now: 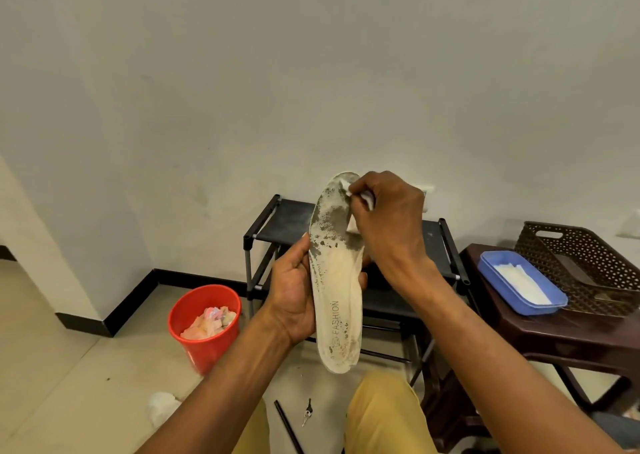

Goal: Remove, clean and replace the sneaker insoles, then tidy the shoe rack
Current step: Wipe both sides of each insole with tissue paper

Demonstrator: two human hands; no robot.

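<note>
A worn cream insole (335,280) with dark patches near the toe stands upright in front of me, heel down. My left hand (294,294) grips it around the middle and heel. My right hand (388,218) pinches a small white wipe (351,223) and presses it against the insole's toe end. Behind the insole stands the black shoe rack (287,225), its top shelf bare where it shows. No sneaker is visible.
A red bucket (204,325) holding crumpled used wipes sits on the floor at left. To the right, a dark brown stool (568,335) carries a blue tray of white wipes (523,282) and a brown perforated basket (585,266). A key (307,412), a black rod and crumpled tissue (162,407) lie on the floor.
</note>
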